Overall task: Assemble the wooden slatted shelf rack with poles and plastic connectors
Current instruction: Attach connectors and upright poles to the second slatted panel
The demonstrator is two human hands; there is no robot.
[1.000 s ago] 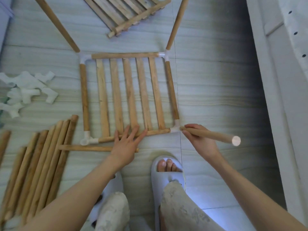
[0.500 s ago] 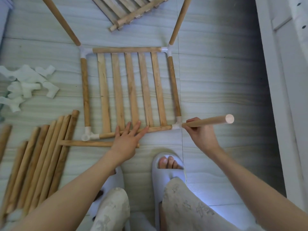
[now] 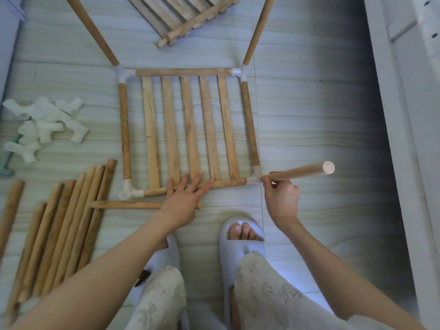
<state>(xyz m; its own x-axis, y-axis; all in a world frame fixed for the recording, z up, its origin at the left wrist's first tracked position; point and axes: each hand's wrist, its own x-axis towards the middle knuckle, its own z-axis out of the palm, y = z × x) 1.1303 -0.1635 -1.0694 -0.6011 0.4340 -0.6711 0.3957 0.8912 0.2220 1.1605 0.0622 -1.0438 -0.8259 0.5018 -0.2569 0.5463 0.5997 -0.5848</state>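
At the near right corner of the slatted shelf panel (image 3: 188, 129) on the floor (image 3: 309, 115): right hand (image 3: 281, 198) pinching a pole (image 3: 300, 172) close to its lower end, tip meeting the near right connector (image 3: 254, 178). Left hand (image 3: 184, 197) spread flat, fingers straight, pressing the panel's near rail (image 3: 228, 183). Pole leaning outward to the right, not yet upright; cannot tell whether seated in the socket.

Risks, as judged:
- Pushing at this lean likely to jam the tip against the socket rim or twist the connector off the rails.
- Pinch so near the tip leaves the long free end to swing and lever the joint.
- Easing the left-hand press could let the frame slide or the corner lift.
- Far poles (image 3: 258, 29) already standing in their connectors could be jolted loose.

Near left connector (image 3: 127, 191) empty; spare poles (image 3: 69, 225) and spare connectors (image 3: 42, 127) lying to the left.
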